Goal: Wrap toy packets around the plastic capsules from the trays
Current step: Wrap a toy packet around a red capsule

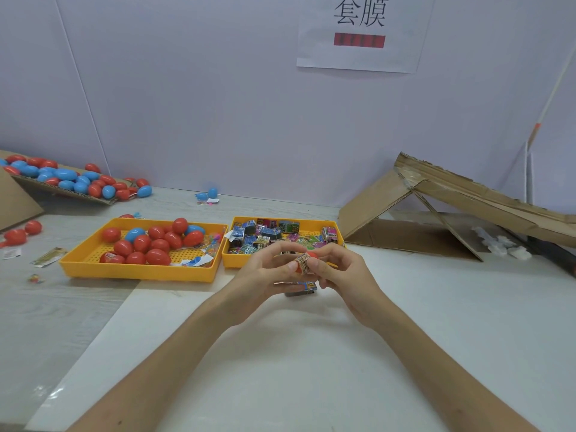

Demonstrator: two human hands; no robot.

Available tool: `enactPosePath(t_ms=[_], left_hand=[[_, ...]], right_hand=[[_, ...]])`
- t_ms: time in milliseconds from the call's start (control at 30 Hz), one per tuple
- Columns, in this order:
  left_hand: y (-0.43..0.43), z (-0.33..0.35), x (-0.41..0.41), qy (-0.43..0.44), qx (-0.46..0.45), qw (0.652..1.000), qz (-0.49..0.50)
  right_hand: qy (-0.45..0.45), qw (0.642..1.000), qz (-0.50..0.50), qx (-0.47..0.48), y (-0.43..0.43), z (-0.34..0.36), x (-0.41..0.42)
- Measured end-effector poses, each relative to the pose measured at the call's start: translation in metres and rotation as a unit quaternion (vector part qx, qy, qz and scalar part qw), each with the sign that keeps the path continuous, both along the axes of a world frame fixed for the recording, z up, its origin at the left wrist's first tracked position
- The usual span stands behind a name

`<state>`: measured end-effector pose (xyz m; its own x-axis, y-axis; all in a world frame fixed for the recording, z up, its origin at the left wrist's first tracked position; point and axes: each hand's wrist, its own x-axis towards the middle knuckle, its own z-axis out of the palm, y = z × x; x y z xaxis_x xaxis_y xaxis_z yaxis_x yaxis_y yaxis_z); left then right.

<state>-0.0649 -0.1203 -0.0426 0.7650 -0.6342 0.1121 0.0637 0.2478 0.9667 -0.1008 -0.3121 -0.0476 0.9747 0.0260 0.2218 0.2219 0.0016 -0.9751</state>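
Pinching a red capsule (311, 256) between my left hand (265, 274) and right hand (341, 275), toy packet (301, 265) banded round it, above the table, just in front of the yellow packet tray (231, 262).

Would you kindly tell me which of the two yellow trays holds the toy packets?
The right tray holds the printed packets; the left tray holds mostly red and blue capsules.

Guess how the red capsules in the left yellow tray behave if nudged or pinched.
Egg-shaped and glossy, the red capsules will probably roll when nudged and may slip from a light pinch. They lie heaped against each other in the yellow tray, so pushing one likely shifts its neighbours.
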Motion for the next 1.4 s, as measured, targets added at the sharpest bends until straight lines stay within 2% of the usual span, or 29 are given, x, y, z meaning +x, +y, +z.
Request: enactPosePath(t_ms=[433,700,1200,1400], left_hand=[[0.0008,0.0020,-0.0005,0.021,0.000,1.000,0.020],[0.0005,0.0023,-0.0001,0.053,-0.041,0.998,0.007],[0.0011,0.0031,-0.0021,0.044,-0.024,0.998,-0.025],[0.0001,0.0032,-0.0026,0.043,-0.023,0.999,0.001]], right_hand=[[-0.009,1.000,-0.006,0.002,0.0017,0.0014,-0.0002],[0.007,1.000,0.016,-0.012,0.0005,0.0007,0.0007],[-0.013,1.000,0.001,0.000,0.0002,0.0026,-0.0016],[-0.005,1.000,0.010,-0.016,0.0026,0.0024,-0.0005]])
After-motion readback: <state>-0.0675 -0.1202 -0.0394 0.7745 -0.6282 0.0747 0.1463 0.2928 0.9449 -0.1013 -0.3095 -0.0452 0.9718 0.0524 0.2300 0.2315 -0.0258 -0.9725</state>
